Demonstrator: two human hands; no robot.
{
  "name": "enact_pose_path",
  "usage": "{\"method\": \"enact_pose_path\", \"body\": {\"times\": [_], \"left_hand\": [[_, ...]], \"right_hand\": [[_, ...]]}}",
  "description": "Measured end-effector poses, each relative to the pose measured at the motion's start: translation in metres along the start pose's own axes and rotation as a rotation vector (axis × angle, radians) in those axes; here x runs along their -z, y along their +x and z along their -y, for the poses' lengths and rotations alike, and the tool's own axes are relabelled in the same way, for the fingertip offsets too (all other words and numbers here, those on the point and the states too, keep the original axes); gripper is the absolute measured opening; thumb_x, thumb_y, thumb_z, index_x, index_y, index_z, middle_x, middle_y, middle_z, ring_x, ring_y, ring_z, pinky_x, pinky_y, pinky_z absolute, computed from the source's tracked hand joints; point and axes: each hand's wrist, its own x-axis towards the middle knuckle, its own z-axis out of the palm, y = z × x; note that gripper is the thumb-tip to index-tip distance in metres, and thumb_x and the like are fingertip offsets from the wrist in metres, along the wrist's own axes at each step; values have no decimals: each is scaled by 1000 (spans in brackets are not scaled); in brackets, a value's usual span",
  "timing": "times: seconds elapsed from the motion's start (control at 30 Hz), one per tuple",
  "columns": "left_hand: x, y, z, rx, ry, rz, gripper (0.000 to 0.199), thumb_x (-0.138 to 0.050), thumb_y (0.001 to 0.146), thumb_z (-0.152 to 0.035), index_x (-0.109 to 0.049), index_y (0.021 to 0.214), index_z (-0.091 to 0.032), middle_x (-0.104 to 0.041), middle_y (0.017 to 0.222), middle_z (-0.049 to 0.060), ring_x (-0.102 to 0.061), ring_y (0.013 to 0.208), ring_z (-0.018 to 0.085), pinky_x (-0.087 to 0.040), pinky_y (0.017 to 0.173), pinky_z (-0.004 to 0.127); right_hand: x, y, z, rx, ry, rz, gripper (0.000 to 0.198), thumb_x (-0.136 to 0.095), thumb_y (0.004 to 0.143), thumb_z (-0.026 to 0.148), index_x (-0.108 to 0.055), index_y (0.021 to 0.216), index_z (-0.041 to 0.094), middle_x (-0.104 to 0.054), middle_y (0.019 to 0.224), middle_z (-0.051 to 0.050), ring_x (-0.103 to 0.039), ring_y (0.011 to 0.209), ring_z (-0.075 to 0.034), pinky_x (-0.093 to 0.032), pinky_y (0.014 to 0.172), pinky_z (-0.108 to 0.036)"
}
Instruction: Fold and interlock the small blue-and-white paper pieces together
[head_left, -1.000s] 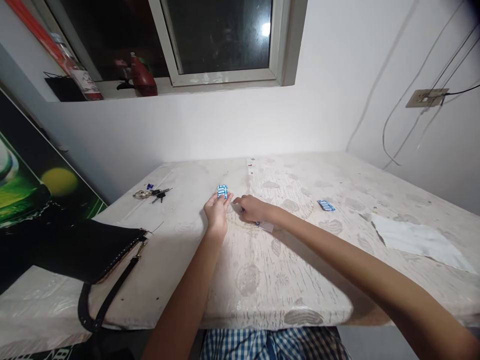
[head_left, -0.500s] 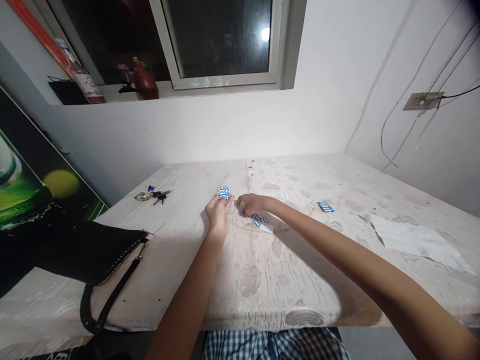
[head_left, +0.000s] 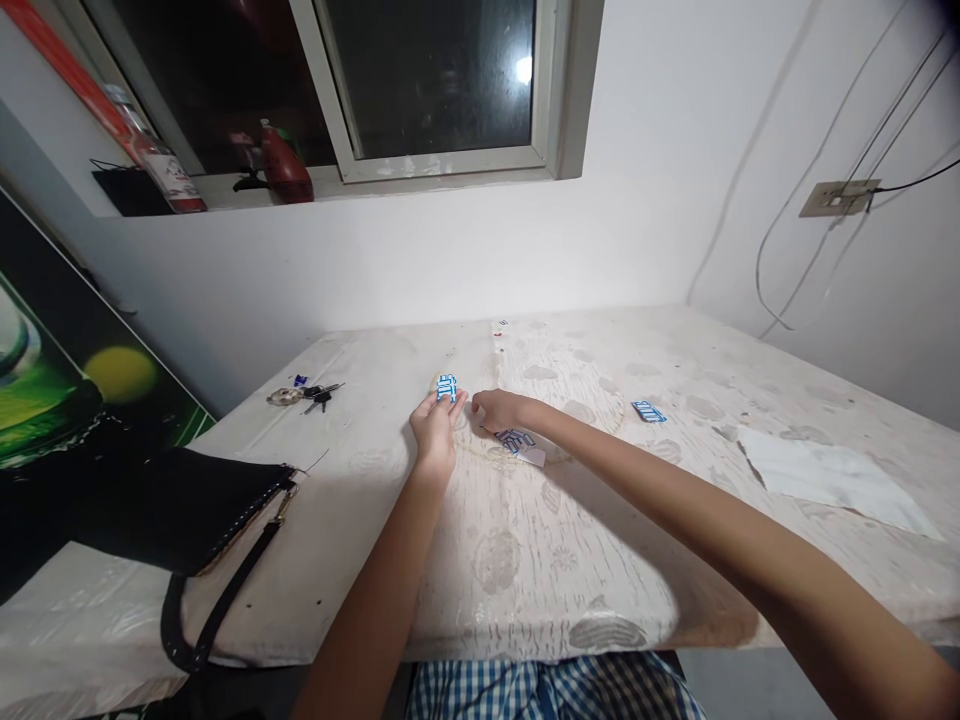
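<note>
My left hand point(head_left: 433, 425) is closed on a small blue-and-white patterned card point(head_left: 447, 387), which stands up above the fingertips. Just to its right, my right hand point(head_left: 499, 408) is bent down with its fingers curled together; whatever they pinch, if anything, is hidden. Under and beside that hand lies a loose pile of small blue-edged white pieces point(head_left: 514, 440), partly covered by it. A plain white piece point(head_left: 532, 457) rests at the near edge of the pile. Farther right, apart from both hands, lies another blue-and-white striped card point(head_left: 649, 411).
A patterned cloth covers the table point(head_left: 525, 560). Keys point(head_left: 321, 397) and a black bag point(head_left: 165, 510) with a strap lie on the left. On the right is a white cloth or paper point(head_left: 832, 480). Bottles point(head_left: 169, 175) stand on the window sill behind.
The view has shifted slightly. My right hand has moved a little, and a blue-edged piece seen under its fingers before is now harder to see. My left hand keeps its card.
</note>
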Motion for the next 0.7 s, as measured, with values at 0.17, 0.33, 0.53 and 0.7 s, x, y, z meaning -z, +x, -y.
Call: {"method": "enact_pose_path", "body": {"times": [0.17, 0.33, 0.53, 0.7], "left_hand": [[0, 0, -1, 3, 2, -3, 14, -49, 74, 2, -59, 77, -6, -65, 75, 10, -64, 89, 19, -47, 89, 32], [-1, -1, -1, -5, -2, 2, 14, -48, 74, 3, -58, 76, -7, -65, 75, 10, -64, 88, 20, -48, 89, 33], [0, 0, 0, 4, 4, 4, 13, -48, 75, 2, -57, 78, -6, -65, 77, 11, -65, 87, 20, -47, 90, 35], [0, -1, 3, 18, 49, 45, 12, -49, 74, 1, -59, 76, -7, -65, 75, 10, -65, 84, 20, -47, 91, 36]], "right_hand": [[-3, 3, -1, -30, 26, -20, 58, -56, 64, 3, -48, 122, 6, -59, 112, -17, -57, 100, -27, -44, 65, -24], [-4, 8, -1, -53, 92, -12, 65, -60, 59, 2, -46, 123, 4, -62, 102, -18, -60, 91, -28, -45, 58, -25], [-9, 4, -11, 10, 285, -40, 50, -64, 63, 9, -55, 113, 11, -65, 88, -8, -61, 67, -16, -43, 49, -19], [-6, -13, -40, 54, 858, -64, 22, -60, 71, 8, -60, 93, 10, -50, 48, 5, -46, 39, -6, -35, 38, -16]]}}
